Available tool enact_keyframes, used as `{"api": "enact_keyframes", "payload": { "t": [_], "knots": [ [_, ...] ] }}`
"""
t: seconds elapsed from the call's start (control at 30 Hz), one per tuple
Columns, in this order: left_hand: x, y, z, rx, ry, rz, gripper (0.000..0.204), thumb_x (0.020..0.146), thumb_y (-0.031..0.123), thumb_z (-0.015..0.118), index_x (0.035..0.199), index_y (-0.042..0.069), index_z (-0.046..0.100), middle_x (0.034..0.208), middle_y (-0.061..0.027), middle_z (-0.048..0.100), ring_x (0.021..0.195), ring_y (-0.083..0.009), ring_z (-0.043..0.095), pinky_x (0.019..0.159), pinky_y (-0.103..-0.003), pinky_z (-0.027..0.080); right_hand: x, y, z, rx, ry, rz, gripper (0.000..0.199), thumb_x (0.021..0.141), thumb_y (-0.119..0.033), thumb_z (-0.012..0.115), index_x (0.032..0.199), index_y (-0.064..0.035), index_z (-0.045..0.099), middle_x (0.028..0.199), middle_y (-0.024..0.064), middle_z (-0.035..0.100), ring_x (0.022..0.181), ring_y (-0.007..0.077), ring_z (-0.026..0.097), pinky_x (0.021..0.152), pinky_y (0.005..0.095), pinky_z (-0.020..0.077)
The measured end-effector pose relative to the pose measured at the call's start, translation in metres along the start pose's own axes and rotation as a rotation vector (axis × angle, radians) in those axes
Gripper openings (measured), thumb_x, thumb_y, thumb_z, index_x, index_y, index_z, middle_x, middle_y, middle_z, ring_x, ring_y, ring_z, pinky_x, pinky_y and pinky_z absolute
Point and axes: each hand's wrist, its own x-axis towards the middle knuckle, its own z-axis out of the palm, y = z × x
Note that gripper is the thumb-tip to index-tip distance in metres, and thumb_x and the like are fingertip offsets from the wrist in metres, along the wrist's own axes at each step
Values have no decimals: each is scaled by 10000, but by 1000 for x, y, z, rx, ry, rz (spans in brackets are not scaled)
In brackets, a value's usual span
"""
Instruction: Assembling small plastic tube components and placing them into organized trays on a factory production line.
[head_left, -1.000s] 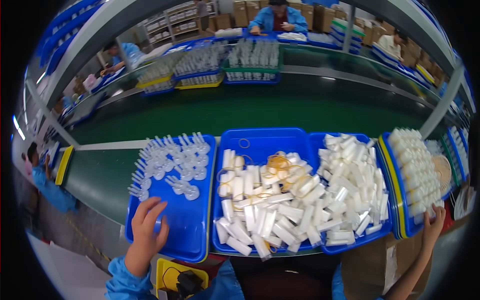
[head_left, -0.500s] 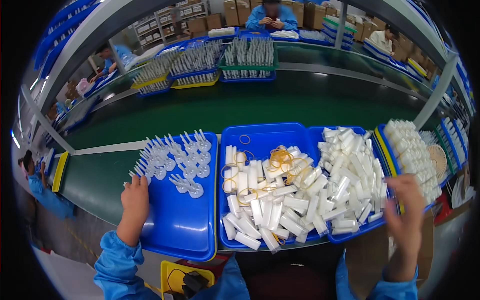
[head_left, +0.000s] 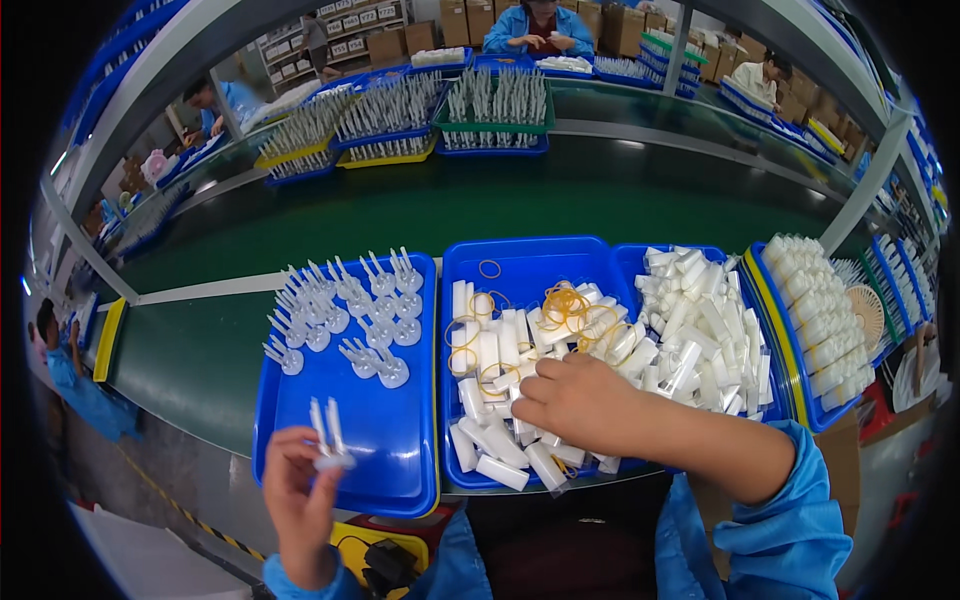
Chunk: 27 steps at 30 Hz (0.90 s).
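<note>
My left hand (head_left: 298,492) pinches a whitish pronged plastic part (head_left: 328,430) by its round base, prongs pointing up, above the near left of a blue tray (head_left: 385,455). Similar pronged parts (head_left: 345,305) stand in rows across that tray's far half. My right hand (head_left: 582,402) reaches over the middle blue tray (head_left: 535,258), fingers curled down onto small white blocks in clear wrapping (head_left: 510,345). Whether it grips one of them is hidden under the fingers. Yellow rubber bands (head_left: 566,306) lie on the blocks just beyond that hand.
Another blue tray (head_left: 770,405) of white wrapped pieces adjoins on the right, beside stacked trays of white parts (head_left: 815,310). Across the green belt (head_left: 480,195) stand trays of pronged parts (head_left: 495,100). A co-worker (head_left: 540,35) sits beyond. A yellow bin (head_left: 405,535) is below.
My left hand has come back toward me from the left tray's edge, now holding a pronged part. The right hand has swung left from the right-hand trays onto the middle tray's blocks.
</note>
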Motion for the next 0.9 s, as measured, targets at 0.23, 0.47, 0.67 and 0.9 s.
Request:
{"api": "enact_keyframes", "payload": {
  "t": [0.23,0.47,0.67,0.9],
  "knots": [
    [-42,8,74,-407,-202,54,256,761,6,636,888,6,413,1009,-165,449,809,-282,609,724,-399,541,4,10,-15,179,281,118,337,743,-62,562,1077,-42,518,810,89,516,799,238,539,638,353,452],
    [-41,16,105,-410,-392,170,203,719,-34,659,891,15,562,1013,-174,532,825,-252,595,710,-338,496,-44,-34,-33,813,461,450,563,829,16,486,1340,34,252,926,159,529,653,257,561,585,328,454],
    [-40,22,120,-366,-468,229,158,689,51,723,818,58,633,945,-112,607,772,-200,566,679,-291,451,-71,-43,-30,1231,582,554,227,827,-8,586,1037,50,520,933,90,570,813,97,555,666,210,466],
    [-39,27,133,-388,-502,247,136,695,28,702,807,60,632,943,-117,623,835,-254,593,712,-321,460,-80,-40,-23,2028,611,793,303,861,-82,574,1130,28,487,916,45,566,808,60,532,685,191,438]
  ]
}}
